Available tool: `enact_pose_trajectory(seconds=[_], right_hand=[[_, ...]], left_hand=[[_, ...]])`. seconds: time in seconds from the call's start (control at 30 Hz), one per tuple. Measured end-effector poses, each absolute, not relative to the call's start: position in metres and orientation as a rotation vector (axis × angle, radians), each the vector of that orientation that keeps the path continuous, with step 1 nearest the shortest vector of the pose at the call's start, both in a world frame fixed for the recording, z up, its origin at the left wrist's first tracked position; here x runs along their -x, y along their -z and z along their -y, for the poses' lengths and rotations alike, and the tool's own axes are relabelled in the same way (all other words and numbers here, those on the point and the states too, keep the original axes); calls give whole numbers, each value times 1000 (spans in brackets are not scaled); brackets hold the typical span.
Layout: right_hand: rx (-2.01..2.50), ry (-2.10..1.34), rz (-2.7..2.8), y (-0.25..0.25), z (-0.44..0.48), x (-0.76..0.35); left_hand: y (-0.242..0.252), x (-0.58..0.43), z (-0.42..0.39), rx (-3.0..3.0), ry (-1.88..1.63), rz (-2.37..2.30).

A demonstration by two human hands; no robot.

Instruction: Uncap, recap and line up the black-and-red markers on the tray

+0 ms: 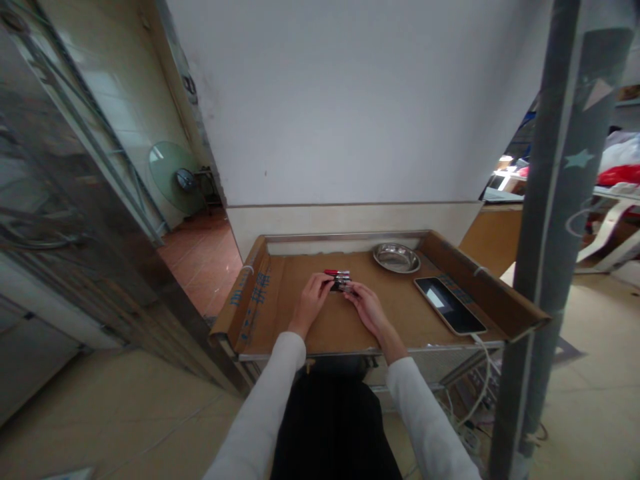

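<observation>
Several small slim cylinders, red and black with silvery ends, lie side by side in a row over the cardboard-covered table. My left hand pinches the left end of the nearer dark ones with thumb and forefinger. From the other side, my right hand has its fingertips closed at their silvery right end. The red one at the back shows beyond my fingers. Fingertips partly cover the nearest pieces, and their exact kind is too small to make out.
Cardboard with raised sides lines the table. A round metal dish stands at the back right. Nearer on the right lies a phone with a white cable hanging off the front edge. A grey post rises at the right.
</observation>
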State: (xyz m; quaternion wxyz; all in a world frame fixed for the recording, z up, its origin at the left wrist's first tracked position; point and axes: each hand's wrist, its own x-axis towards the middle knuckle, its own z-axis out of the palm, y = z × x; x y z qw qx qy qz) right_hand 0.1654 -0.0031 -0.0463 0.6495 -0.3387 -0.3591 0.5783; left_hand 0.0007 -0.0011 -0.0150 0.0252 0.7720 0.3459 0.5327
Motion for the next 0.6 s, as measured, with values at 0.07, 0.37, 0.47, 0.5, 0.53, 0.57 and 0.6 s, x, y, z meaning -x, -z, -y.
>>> enact_pose_trajectory(seconds=[0.07, 0.37, 0.47, 0.5, 0.53, 0.57, 0.6], right_hand=[[772, -1292, 798, 45, 4, -165], [847, -1147, 799, 46, 3, -166], [884, -1007, 763, 49, 2, -169], [895, -965, 759, 49, 1, -170], [908, -933, 768, 49, 1, -171], [924, -909, 791, 49, 2, -171], [947, -890, 833, 48, 2, -171]], left_hand=[[14, 1, 2, -2365, -1652, -1093], [16, 8, 5, -2263, -1577, -1197], [18, 9, 4, -2284, -1392, -1125], [19, 9, 4, -2303, -1311, -1094], [20, 9, 4, -2326, -1228, -1067], [21, 8, 3, -2349, -1154, -1047], [22, 8, 3, -2369, -1093, -1036]])
